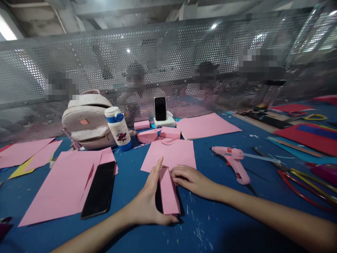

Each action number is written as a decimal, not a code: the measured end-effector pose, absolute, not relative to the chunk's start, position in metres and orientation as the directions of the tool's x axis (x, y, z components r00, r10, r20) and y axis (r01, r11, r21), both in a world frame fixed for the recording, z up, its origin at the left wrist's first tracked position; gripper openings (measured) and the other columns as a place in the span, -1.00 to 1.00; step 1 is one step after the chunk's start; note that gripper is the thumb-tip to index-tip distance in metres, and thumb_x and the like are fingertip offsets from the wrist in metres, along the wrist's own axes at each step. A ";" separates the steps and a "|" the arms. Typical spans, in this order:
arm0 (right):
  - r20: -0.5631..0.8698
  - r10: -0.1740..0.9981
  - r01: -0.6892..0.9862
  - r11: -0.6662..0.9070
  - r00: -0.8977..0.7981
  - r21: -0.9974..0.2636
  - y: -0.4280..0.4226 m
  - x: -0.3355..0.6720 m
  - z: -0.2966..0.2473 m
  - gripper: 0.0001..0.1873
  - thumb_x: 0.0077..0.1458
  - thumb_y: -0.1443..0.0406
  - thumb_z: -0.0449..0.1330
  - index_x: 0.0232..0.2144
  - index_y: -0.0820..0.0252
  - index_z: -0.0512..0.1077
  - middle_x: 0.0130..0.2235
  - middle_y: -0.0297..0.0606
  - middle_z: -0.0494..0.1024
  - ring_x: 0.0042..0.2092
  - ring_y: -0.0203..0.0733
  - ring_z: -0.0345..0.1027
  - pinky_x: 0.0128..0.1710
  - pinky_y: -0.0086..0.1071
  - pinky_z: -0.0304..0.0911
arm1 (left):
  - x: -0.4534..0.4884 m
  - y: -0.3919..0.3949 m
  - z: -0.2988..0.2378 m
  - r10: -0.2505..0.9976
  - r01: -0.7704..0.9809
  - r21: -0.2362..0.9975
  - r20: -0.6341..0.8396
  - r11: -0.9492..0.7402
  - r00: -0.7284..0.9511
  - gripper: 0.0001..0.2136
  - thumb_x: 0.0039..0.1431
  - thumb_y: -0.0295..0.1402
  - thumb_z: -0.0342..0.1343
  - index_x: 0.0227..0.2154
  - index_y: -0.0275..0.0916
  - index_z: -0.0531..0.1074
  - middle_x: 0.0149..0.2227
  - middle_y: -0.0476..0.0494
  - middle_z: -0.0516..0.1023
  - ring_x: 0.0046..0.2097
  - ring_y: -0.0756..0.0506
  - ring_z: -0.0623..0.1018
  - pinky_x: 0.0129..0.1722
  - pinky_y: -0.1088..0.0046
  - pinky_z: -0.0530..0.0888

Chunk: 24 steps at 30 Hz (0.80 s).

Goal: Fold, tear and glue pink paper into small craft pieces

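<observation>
A long, narrow folded pink paper box [169, 193] lies on the blue table between my hands. My left hand [147, 198] spans its length, with the thumb at the near end and a finger at the far end. Curled against the box's right side near the far end are the fingers of my right hand [188, 178]; their tips are partly hidden. Just beyond lies a flat sheet of pink paper [181, 154]. Smaller folded pink paper pieces [170, 133] rest at that sheet's back edge.
On the left are a black phone [99, 188], pink sheets [60, 186], a white bottle [119, 130] and a backpack [88, 119]. To the right lie a pink glue gun [233, 160] and scissors [300, 179]. A perforated metal screen [168, 70] stands behind the table.
</observation>
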State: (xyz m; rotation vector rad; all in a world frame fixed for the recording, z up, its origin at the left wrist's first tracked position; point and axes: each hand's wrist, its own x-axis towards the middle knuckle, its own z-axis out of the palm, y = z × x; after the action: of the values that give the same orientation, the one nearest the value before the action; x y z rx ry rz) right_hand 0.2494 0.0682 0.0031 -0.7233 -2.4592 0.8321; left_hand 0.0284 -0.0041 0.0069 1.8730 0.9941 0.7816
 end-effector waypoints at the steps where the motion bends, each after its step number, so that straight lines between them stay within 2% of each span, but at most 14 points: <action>1: 0.235 0.602 0.340 0.683 -0.763 -0.647 0.068 0.249 0.002 -0.75 0.33 0.26 0.02 -0.38 0.20 0.39 -0.32 -0.24 0.46 -0.24 -0.17 0.32 -0.20 -0.32 0.24 | 0.029 -0.004 0.008 0.859 0.321 0.887 0.143 -0.331 0.492 0.34 -0.23 -0.19 0.46 0.39 -0.12 -0.50 0.40 -0.41 -0.19 0.41 -0.46 -0.11 0.33 -0.21 -0.12; 4: 0.229 0.621 0.364 0.676 -0.750 -0.641 0.068 0.250 0.000 -0.76 0.31 0.26 0.04 -0.38 0.20 0.41 -0.32 -0.24 0.47 -0.25 -0.17 0.33 -0.21 -0.31 0.26 | 0.029 -0.002 0.009 0.824 0.311 0.855 0.209 -0.415 0.527 0.25 -0.22 -0.19 0.48 0.40 0.01 -0.31 0.39 -0.31 -0.15 0.41 -0.45 -0.11 0.32 -0.20 -0.07; 7: 0.244 0.624 0.340 0.665 -0.742 -0.665 0.067 0.251 0.000 -0.83 0.29 0.30 0.06 -0.28 0.19 0.44 -0.22 -0.19 0.52 -0.15 -0.14 0.37 -0.10 -0.26 0.27 | 0.028 -0.003 0.008 0.791 0.364 0.783 0.249 -0.504 0.558 0.14 -0.21 -0.13 0.49 0.38 0.09 -0.11 0.41 -0.24 -0.31 0.42 -0.50 -0.20 0.31 -0.23 -0.05; 10: 0.259 0.619 0.316 0.662 -0.741 -0.679 0.067 0.251 0.001 -0.86 0.27 0.34 0.07 -0.24 0.20 0.44 -0.17 -0.17 0.53 -0.11 -0.12 0.37 -0.05 -0.23 0.27 | 0.027 -0.005 0.006 0.757 0.432 0.677 0.296 -0.596 0.582 0.09 -0.19 -0.05 0.47 0.37 0.11 -0.07 0.43 -0.22 -0.41 0.41 -0.54 -0.22 0.29 -0.25 -0.01; 14: 0.229 0.616 0.333 0.659 -0.754 -0.674 0.067 0.252 0.002 -0.85 0.24 0.36 0.07 -0.37 0.20 0.41 -0.30 -0.23 0.49 -0.23 -0.15 0.34 -0.17 -0.28 0.28 | 0.025 -0.007 0.004 0.686 0.486 0.505 0.365 -0.714 0.629 -0.04 -0.07 -0.01 0.40 0.35 0.08 0.01 0.43 -0.24 -0.18 0.40 -0.49 -0.08 0.31 -0.21 0.00; 16: 0.234 0.615 0.332 0.662 -0.753 -0.673 0.067 0.252 0.001 -0.86 0.24 0.35 0.07 -0.35 0.20 0.41 -0.28 -0.22 0.49 -0.22 -0.15 0.33 -0.16 -0.27 0.28 | 0.025 -0.007 0.004 0.671 0.499 0.463 0.367 -0.733 0.644 -0.08 -0.03 0.00 0.38 0.34 0.05 0.03 0.41 -0.26 -0.08 0.39 -0.47 -0.04 0.31 -0.20 0.01; 19: 0.244 0.621 0.333 0.663 -0.745 -0.671 0.066 0.253 0.001 -0.87 0.26 0.32 0.07 -0.28 0.19 0.42 -0.24 -0.20 0.50 -0.20 -0.14 0.33 -0.15 -0.27 0.27 | 0.025 -0.008 0.005 0.673 0.513 0.451 0.348 -0.731 0.653 -0.08 -0.02 0.01 0.36 0.35 0.01 0.03 0.40 -0.27 -0.03 0.39 -0.45 -0.04 0.31 -0.17 0.06; 24: 0.211 0.652 0.357 0.624 -0.728 -0.695 0.064 0.252 0.003 -0.86 0.26 0.25 0.13 -0.26 0.21 0.40 -0.30 -0.26 0.46 -0.32 -0.21 0.29 -0.29 -0.37 0.23 | 0.026 -0.010 0.006 0.682 0.507 0.481 0.325 -0.715 0.655 -0.18 0.05 0.02 0.30 0.31 -0.02 0.08 0.39 -0.26 0.00 0.40 -0.40 -0.04 0.32 -0.12 0.09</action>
State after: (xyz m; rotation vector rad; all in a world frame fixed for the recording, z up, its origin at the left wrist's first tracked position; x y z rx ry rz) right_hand 0.2523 0.0641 0.0026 -0.7971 -2.4003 0.8900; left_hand 0.0258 -0.0099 0.0061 2.5254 0.9431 0.7023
